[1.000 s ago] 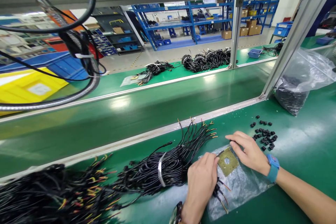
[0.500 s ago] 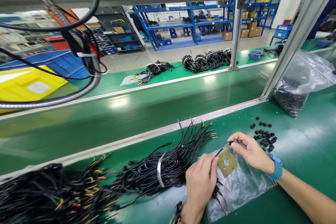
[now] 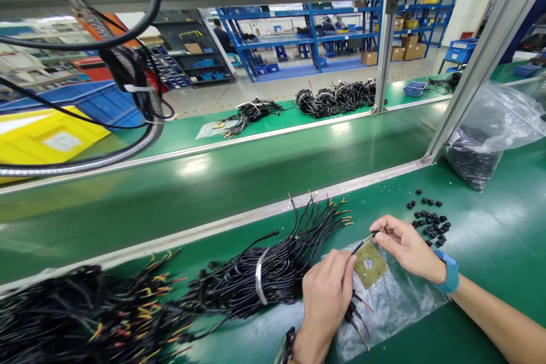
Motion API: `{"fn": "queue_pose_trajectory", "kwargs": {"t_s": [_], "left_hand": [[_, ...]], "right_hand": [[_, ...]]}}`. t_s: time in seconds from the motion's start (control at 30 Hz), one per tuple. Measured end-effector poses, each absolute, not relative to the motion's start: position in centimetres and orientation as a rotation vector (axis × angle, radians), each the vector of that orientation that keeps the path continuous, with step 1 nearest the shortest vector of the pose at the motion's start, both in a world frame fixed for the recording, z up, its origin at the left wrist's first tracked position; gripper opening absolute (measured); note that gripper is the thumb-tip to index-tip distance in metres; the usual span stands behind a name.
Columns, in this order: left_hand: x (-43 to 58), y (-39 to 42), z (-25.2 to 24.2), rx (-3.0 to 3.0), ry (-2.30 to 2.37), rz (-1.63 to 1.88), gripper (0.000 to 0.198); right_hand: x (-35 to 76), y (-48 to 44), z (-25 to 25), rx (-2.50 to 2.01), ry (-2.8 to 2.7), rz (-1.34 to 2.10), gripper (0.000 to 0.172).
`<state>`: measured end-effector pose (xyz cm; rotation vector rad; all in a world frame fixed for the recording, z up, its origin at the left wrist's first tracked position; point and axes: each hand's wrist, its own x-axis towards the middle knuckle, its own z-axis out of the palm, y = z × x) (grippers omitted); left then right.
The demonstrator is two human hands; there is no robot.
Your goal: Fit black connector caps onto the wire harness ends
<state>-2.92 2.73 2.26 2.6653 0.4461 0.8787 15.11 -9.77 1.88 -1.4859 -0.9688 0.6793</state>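
My left hand (image 3: 327, 291) is closed around a black cable (image 3: 357, 248) near its stripped end, where yellowish wires show. My right hand (image 3: 398, 242) pinches a small black piece (image 3: 375, 233) at the tip of those wires. Below the hands, a yellowish square plate with a round hole (image 3: 370, 280) lies on a clear plastic bag (image 3: 396, 310). More cable ends with red and yellow wires (image 3: 362, 318) stick out beside my left hand. To the left lies a cable bundle (image 3: 273, 273) held by a white tie.
Several small black blocks (image 3: 431, 219) are scattered right of my right hand. A plastic bag of dark parts (image 3: 473, 153) stands by the metal post (image 3: 473, 68). Loose cables (image 3: 63, 313) pile up at lower left. A metal rail (image 3: 213, 226) borders the green belt (image 3: 239, 176).
Both hands stay almost in place, with only a slight shift of my left hand and the cable to the right. In the background, a person shows more beside the shelf.
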Motion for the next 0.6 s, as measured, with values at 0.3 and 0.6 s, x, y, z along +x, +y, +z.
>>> {"fn": "queue_pose_trajectory", "kwargs": {"t_s": [0.3, 0.6], "left_hand": [[-2.90, 2.84, 2.02, 2.699, 0.480, 0.805, 0.022], [-2.92, 3.00, 1.84, 2.743, 0.438, 0.806, 0.022]], "right_hand": [[15.11, -9.85, 1.85, -1.473, -0.988, 0.673, 0.024], [15.23, -9.90, 1.77, -1.546, -1.066, 0.576, 0.019]]}}
